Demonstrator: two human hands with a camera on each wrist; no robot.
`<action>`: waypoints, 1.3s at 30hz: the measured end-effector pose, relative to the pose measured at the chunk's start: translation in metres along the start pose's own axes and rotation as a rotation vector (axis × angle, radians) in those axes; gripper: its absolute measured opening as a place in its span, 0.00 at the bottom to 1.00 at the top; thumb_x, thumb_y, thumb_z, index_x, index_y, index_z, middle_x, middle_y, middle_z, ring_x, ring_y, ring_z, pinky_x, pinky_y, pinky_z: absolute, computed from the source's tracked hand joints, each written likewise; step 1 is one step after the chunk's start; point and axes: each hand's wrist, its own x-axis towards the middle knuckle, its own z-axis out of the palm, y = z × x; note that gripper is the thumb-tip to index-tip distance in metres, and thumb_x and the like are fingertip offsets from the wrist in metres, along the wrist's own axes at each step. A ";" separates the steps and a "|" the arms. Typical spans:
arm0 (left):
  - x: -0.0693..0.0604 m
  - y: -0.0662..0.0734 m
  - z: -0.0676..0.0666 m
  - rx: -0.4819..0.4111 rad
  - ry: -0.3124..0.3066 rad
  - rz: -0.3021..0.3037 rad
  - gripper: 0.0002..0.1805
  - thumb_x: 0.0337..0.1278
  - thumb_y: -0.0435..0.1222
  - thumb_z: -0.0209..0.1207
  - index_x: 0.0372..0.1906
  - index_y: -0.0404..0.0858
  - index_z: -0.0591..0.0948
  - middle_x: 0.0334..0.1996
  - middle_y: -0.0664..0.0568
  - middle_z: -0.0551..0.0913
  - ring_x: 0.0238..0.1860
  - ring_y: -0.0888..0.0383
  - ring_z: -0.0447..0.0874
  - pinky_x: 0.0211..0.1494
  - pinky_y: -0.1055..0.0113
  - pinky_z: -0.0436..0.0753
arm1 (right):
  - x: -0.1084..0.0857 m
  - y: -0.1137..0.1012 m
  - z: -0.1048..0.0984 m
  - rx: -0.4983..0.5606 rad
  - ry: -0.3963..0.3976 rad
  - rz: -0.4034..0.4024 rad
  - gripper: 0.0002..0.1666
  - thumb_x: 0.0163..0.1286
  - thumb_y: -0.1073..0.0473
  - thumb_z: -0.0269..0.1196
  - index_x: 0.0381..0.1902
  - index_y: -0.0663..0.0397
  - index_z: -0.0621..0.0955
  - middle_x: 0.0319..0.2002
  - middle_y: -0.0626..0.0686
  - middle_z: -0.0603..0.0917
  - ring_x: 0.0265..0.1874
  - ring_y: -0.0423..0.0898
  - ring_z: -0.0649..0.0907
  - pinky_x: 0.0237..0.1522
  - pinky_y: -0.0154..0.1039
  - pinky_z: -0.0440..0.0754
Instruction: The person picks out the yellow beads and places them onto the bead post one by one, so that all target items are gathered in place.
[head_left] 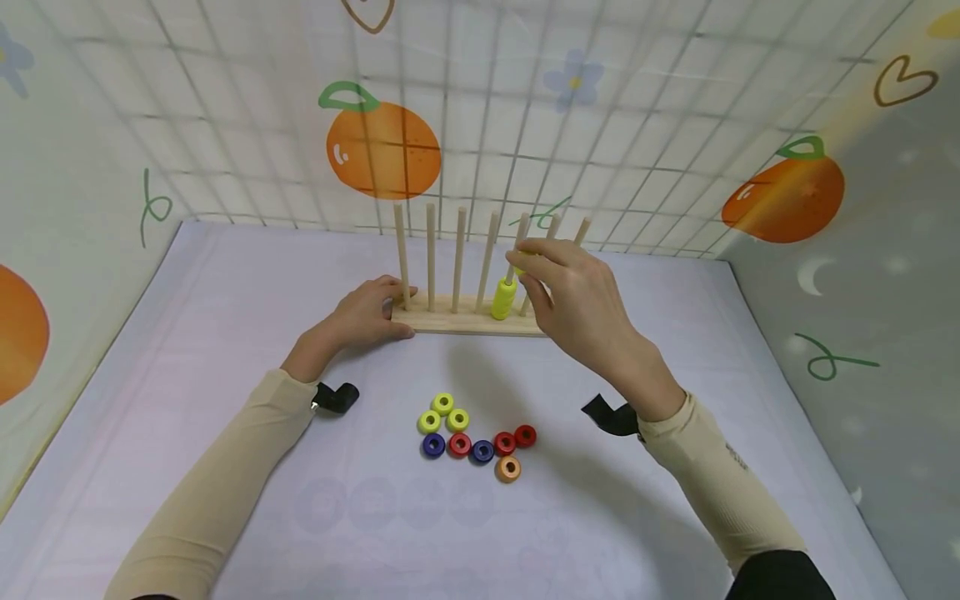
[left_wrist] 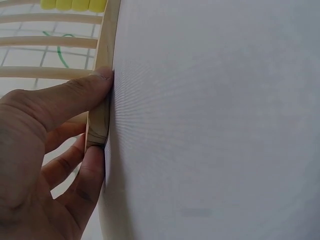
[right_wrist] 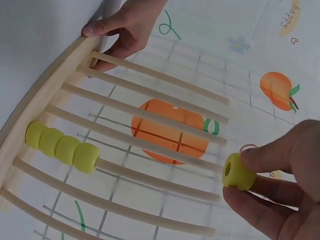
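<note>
A wooden peg rack [head_left: 472,323], a flat base with a row of upright pegs, stands on the table. My left hand [head_left: 367,311] grips its left end, thumb along the front edge and fingers round the end, as the left wrist view shows. My right hand [head_left: 577,292] pinches a yellow bead [right_wrist: 239,172] between thumb and fingers. The bead is close to the peg tips, its hole facing them; it does not appear to be on a peg. Several yellow beads [right_wrist: 62,147] are stacked at the bottom of one peg right of the middle.
In front of the rack, loose beads lie on the white table [head_left: 360,517]: yellow beads [head_left: 443,404], red beads [head_left: 504,442], blue beads [head_left: 433,445] and an orange bead [head_left: 507,469]. A patterned cloth with a wire grid [head_left: 495,125] rises behind the rack.
</note>
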 end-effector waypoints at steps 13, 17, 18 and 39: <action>-0.001 -0.001 0.002 -0.004 0.003 -0.009 0.38 0.49 0.43 0.75 0.68 0.38 0.76 0.65 0.42 0.73 0.66 0.41 0.68 0.63 0.45 0.69 | 0.010 0.003 -0.004 -0.007 0.023 -0.009 0.16 0.63 0.74 0.66 0.50 0.67 0.86 0.52 0.62 0.84 0.48 0.57 0.84 0.42 0.49 0.83; -0.001 -0.001 0.001 -0.008 0.000 -0.017 0.38 0.50 0.43 0.75 0.68 0.39 0.76 0.66 0.43 0.72 0.66 0.42 0.68 0.63 0.45 0.68 | 0.015 0.005 -0.005 -0.004 0.034 -0.008 0.17 0.63 0.74 0.66 0.51 0.67 0.85 0.51 0.62 0.84 0.47 0.58 0.84 0.42 0.49 0.82; -0.001 0.000 0.001 -0.010 -0.001 -0.018 0.38 0.50 0.43 0.74 0.68 0.39 0.76 0.66 0.43 0.72 0.66 0.42 0.68 0.63 0.45 0.68 | 0.015 0.005 -0.006 -0.008 0.035 -0.010 0.17 0.63 0.74 0.66 0.51 0.67 0.85 0.51 0.62 0.84 0.46 0.58 0.84 0.41 0.49 0.82; -0.001 0.000 0.001 0.000 -0.007 -0.021 0.39 0.51 0.45 0.74 0.69 0.39 0.75 0.67 0.42 0.71 0.63 0.43 0.69 0.62 0.46 0.70 | 0.034 0.021 -0.005 -0.043 0.046 -0.005 0.16 0.64 0.75 0.65 0.50 0.67 0.85 0.50 0.63 0.84 0.46 0.58 0.83 0.40 0.50 0.81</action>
